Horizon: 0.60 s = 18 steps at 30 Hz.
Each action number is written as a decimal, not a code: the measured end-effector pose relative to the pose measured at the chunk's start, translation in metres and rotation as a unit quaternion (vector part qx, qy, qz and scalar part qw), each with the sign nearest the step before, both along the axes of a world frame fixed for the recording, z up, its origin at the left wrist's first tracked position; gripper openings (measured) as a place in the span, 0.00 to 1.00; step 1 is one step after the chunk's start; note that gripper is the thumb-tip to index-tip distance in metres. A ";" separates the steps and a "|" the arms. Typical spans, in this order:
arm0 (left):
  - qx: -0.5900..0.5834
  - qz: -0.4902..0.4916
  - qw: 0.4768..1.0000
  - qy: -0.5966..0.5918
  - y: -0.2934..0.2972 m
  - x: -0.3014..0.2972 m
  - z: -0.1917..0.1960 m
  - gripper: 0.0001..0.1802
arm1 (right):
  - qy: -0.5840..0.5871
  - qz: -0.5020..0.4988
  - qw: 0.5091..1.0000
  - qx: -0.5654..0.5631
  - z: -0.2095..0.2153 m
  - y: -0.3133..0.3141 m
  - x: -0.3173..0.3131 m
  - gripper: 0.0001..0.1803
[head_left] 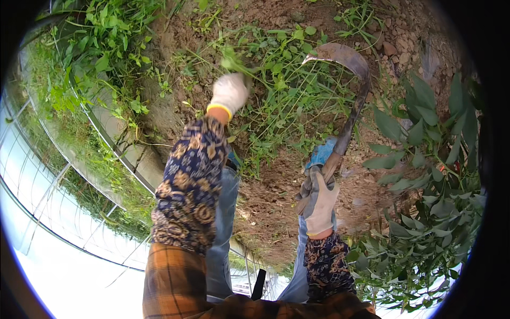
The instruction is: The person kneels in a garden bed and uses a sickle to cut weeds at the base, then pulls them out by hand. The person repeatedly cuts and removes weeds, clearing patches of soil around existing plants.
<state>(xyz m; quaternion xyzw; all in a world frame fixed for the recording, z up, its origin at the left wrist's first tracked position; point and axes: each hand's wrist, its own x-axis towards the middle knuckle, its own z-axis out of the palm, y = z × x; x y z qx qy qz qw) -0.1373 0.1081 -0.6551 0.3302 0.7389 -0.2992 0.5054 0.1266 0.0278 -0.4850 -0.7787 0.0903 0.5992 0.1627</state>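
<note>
My left hand [229,93], in a white work glove with a yellow cuff, is closed around a bunch of green weeds [276,80] growing from the bare soil. My right hand [320,199], in a grey and white glove, grips the handle of a sickle [350,90]. The sickle's curved, rusty blade arcs over the weeds from the right, its tip pointing left above the clump. Both forearms wear patterned sleeve covers over a plaid shirt.
Brown, stony soil [276,186] surrounds the weeds. A leafy plant with large green leaves [425,159] stands at the right. At the left runs a curved greenhouse frame with plastic sheeting [69,202] and more weeds along its base. My jeans-clad legs [223,223] show below.
</note>
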 end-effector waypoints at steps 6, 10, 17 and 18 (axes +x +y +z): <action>0.141 -0.229 0.963 0.002 0.000 0.011 -0.007 0.13 | 0.003 -0.021 0.999 -0.042 0.002 0.009 0.002 0.22; 0.092 -0.154 0.974 0.138 0.029 -0.005 -0.036 0.15 | -0.026 -0.013 0.999 -0.029 0.005 0.008 0.002 0.21; 0.221 0.079 0.968 0.086 -0.009 -0.007 -0.032 0.22 | 0.016 -0.040 0.999 -0.010 0.005 0.013 0.003 0.10; 0.303 0.180 0.935 0.041 -0.012 0.007 -0.019 0.19 | 0.018 -0.061 0.998 -0.013 0.001 0.008 0.005 0.09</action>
